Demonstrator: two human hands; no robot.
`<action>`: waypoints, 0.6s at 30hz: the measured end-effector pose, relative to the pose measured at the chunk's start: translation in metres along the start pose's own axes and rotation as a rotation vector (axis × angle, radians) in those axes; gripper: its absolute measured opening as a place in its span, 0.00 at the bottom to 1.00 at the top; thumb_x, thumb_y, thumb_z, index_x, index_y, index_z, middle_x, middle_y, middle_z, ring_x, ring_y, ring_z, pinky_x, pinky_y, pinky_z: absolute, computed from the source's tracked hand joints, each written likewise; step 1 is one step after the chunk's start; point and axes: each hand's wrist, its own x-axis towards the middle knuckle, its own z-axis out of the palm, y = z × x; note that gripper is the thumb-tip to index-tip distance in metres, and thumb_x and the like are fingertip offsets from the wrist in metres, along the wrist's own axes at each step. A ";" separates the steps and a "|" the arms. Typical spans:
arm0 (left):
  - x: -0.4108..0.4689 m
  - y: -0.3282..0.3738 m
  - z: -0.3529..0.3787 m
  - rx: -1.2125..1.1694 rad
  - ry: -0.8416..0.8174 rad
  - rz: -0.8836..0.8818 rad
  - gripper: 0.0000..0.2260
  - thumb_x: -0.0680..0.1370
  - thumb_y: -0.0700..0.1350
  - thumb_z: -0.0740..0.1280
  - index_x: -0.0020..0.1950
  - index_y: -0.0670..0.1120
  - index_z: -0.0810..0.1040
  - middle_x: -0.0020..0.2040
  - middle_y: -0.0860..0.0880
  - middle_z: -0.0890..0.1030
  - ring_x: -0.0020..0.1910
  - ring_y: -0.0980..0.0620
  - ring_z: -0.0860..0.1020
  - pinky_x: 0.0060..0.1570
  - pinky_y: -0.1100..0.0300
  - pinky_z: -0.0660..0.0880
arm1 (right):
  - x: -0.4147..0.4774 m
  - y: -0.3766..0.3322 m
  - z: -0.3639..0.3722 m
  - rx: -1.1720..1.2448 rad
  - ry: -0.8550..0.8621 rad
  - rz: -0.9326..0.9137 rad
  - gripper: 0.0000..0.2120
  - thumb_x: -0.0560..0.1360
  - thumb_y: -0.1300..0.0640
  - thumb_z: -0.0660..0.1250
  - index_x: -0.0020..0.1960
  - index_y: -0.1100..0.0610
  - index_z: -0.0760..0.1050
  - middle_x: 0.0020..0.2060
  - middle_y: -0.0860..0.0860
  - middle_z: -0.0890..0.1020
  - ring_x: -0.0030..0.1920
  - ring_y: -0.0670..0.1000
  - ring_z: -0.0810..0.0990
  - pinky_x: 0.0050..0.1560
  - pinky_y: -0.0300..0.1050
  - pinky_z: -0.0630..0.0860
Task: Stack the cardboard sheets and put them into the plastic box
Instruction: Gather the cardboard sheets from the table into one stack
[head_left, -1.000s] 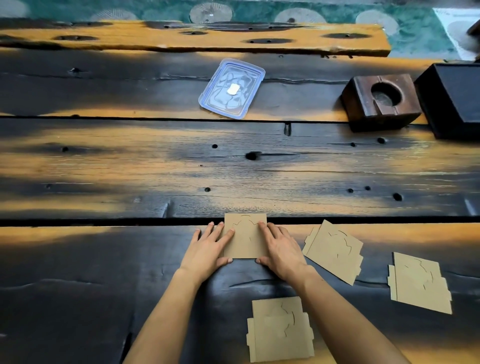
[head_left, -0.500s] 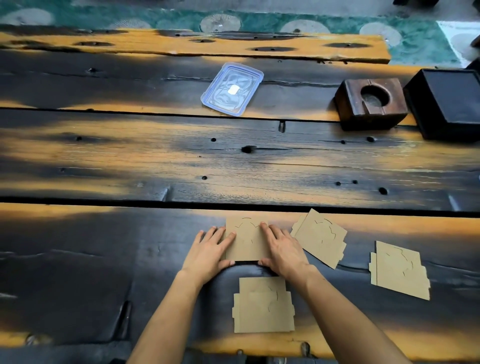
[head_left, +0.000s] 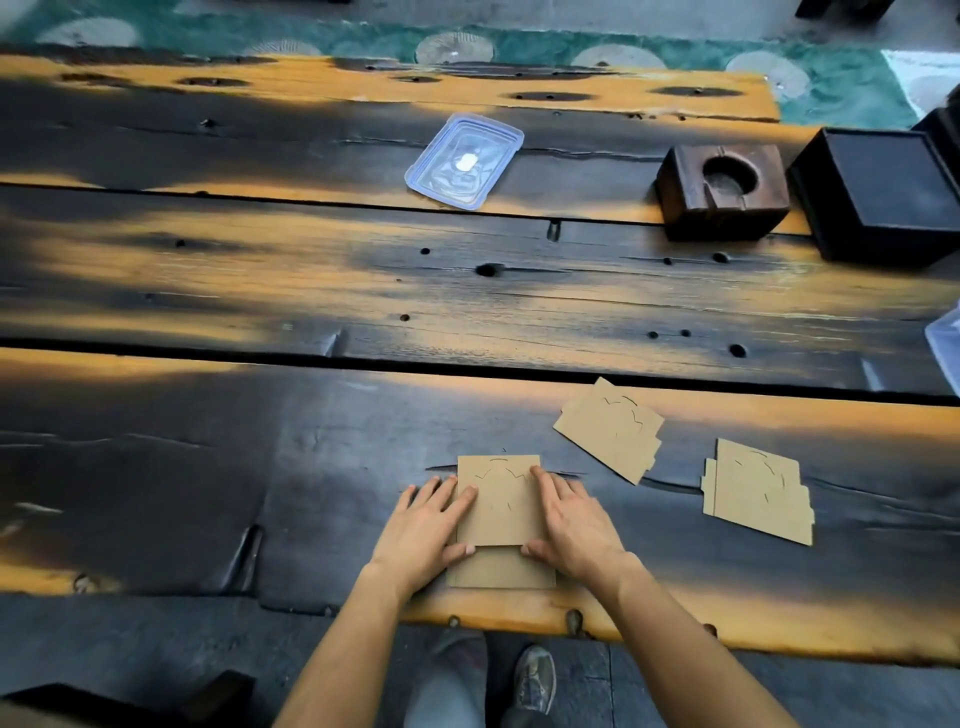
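Observation:
A brown cardboard sheet (head_left: 500, 499) with cut lines is held flat between my left hand (head_left: 423, 530) and my right hand (head_left: 574, 522), each gripping one side edge. It lies partly over a second cardboard sheet (head_left: 498, 569) near the table's front edge, whose lower part sticks out below. Two more cardboard sheets lie to the right: a tilted one (head_left: 610, 428) and a further one (head_left: 756, 491). A clear plastic piece with a blue rim (head_left: 464, 161), the box or its lid, lies at the back of the table.
The dark and orange plank table (head_left: 260, 291) has a front edge close to my hands. A brown wooden block with a round hole (head_left: 722, 192) and a black box (head_left: 883, 195) stand at the back right. A clear plastic edge (head_left: 948, 345) shows at the far right.
Both hands have slid the held sheet toward me until it overlaps the sheet near the front edge. The camera has tilted down, showing the table edge and my feet.

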 end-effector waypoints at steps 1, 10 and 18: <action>-0.005 0.005 0.004 -0.003 -0.003 0.001 0.36 0.81 0.64 0.62 0.84 0.53 0.53 0.84 0.46 0.55 0.83 0.44 0.53 0.80 0.47 0.50 | -0.007 0.000 0.004 0.004 -0.007 -0.001 0.51 0.74 0.40 0.74 0.83 0.57 0.46 0.77 0.54 0.64 0.75 0.57 0.64 0.72 0.52 0.68; -0.028 0.030 0.036 -0.034 -0.024 -0.022 0.27 0.79 0.61 0.66 0.73 0.49 0.65 0.85 0.45 0.53 0.83 0.45 0.52 0.80 0.48 0.51 | -0.035 0.002 0.033 -0.018 -0.030 -0.009 0.42 0.74 0.44 0.75 0.78 0.56 0.56 0.73 0.54 0.67 0.71 0.58 0.68 0.69 0.52 0.70; -0.029 0.027 0.042 -0.019 -0.054 -0.013 0.32 0.76 0.59 0.72 0.74 0.50 0.63 0.85 0.44 0.48 0.83 0.43 0.49 0.80 0.45 0.53 | -0.035 0.006 0.038 0.019 -0.069 -0.042 0.41 0.69 0.46 0.79 0.73 0.56 0.61 0.75 0.55 0.63 0.69 0.58 0.66 0.69 0.53 0.71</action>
